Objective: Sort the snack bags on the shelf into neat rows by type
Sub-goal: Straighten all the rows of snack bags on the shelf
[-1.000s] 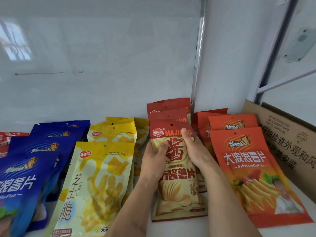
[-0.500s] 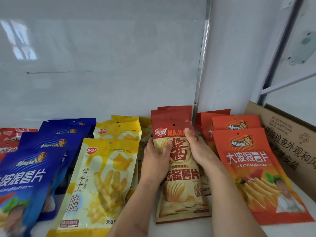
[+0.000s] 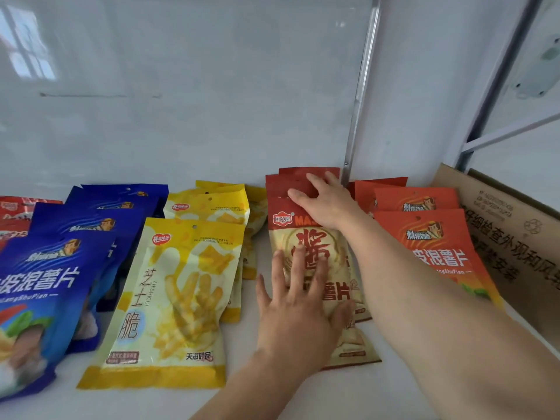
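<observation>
Snack bags lie in rows on a white shelf [image 3: 348, 395]. The dark red and cream bag [image 3: 283, 234] heads the middle-right row, with more dark red bags [image 3: 281, 184] stacked behind it. My left hand [image 3: 298, 301] rests flat on the front bag's middle, fingers spread. My right hand [image 3: 325, 198] lies palm down on the tops of the bags behind it, fingers apart. To the left runs a yellow row [image 3: 169, 298], then a blue row [image 3: 45, 283]. An orange row [image 3: 436, 237] lies on the right, partly under my right forearm.
A cardboard box [image 3: 515, 231] stands at the right end of the shelf. Red bags [image 3: 15, 213] peek in at the far left. A glossy white back wall and a metal upright [image 3: 360, 92] close off the rear.
Both hands have let go of the front dark red bag. The left hand now lies flat on it and the right hand has reached back onto the bags behind.
</observation>
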A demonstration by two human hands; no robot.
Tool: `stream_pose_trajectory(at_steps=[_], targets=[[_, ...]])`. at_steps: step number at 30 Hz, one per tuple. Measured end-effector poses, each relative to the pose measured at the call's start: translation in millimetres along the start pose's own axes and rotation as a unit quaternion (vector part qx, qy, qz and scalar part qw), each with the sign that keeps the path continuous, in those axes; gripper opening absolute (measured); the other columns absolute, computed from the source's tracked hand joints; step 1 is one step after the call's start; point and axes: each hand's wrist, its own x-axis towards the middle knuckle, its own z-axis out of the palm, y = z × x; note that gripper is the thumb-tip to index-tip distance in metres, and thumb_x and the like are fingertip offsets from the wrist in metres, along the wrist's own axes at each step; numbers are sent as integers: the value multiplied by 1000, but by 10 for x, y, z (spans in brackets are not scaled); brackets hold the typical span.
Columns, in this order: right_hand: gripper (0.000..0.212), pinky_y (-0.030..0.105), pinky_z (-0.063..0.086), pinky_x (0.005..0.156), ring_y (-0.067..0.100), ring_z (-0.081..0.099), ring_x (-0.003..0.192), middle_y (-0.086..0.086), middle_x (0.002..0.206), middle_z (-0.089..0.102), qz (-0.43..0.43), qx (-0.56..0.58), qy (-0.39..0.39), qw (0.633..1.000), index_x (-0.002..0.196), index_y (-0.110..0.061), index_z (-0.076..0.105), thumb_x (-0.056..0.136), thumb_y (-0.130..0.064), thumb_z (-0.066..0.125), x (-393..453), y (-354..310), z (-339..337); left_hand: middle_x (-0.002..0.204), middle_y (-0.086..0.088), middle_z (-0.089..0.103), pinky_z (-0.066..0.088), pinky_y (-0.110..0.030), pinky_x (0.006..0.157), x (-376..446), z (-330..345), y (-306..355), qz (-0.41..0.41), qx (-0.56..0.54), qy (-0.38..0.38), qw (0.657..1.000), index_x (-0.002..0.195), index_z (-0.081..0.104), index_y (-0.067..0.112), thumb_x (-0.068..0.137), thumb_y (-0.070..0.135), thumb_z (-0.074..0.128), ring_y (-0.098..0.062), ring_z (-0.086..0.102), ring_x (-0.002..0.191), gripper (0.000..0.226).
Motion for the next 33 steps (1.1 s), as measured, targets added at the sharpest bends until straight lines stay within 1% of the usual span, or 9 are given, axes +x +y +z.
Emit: stream_pose_trajectory(at_steps=[3,6,9,12,15,19,25,30,33], targets=[[94,55,23,120,33,18,151,2,168,6,18,-6,-30,999,156,-39,21,78,-90,30,62,80,132,157,-6,42,43,-69,96,6,-24,-29,-3,11,-30,999,146,48,32,93,71,27,-42,38,143,69],[95,55,25,119,33,22,150,5,167,9,27,0,-37,999,156,-38,23,77,-91,28,111,91,220,169,-1,-5,15,-69,114,16,8,-46,3,-6,-83,997,158,7,38,94,73,20,-38,-10,154,75],[92,52,25,119,33,25,149,9,166,12,37,2,-50,998,156,-35,27,80,-88,30,169,94,247,169,-3,-1,23,-67,114,23,-51,-59,-3,-2,-65,998,158,9,37,94,74,20,-38,-5,154,75],[89,47,26,119,33,30,147,12,164,21,44,8,-61,997,154,-33,33,83,-85,30,204,116,294,165,3,-23,15,-59,121,14,12,-90,1,-6,-103,995,156,-11,40,93,76,15,-30,-26,151,77],[89,46,27,118,33,34,145,13,161,29,55,21,-66,996,152,-33,39,81,-86,30,226,171,360,166,4,-20,19,-54,120,13,-15,-81,5,-14,-84,996,157,-7,40,93,76,19,-28,-25,151,77],[91,47,25,120,33,31,146,14,160,31,59,67,-82,993,151,-31,41,80,-86,31,191,196,372,163,8,-27,17,-49,122,30,-56,-60,-6,-10,-116,993,156,-11,41,92,78,19,-23,-32,149,80],[96,51,19,122,28,17,153,3,167,14,68,247,-37,966,160,-24,15,86,-82,33,-129,171,121,164,11,-24,8,-49,123,40,-60,-67,-14,-23,-124,992,157,-8,42,90,79,20,-21,-29,150,82],[97,52,26,118,25,29,148,-2,163,28,116,315,-15,942,158,-27,22,82,-88,22,-769,250,15,168,6,-13,-3,-48,123,14,-58,-75,-16,-57,-44,997,158,1,41,86,81,19,-22,-20,153,85],[77,36,30,109,13,39,135,-11,150,42,114,331,-26,936,152,-31,33,92,-77,20,-1212,348,82,168,4,-9,0,-45,123,9,-124,-70,-75,-155,26,985,159,3,36,84,81,29,-21,-14,154,91]])
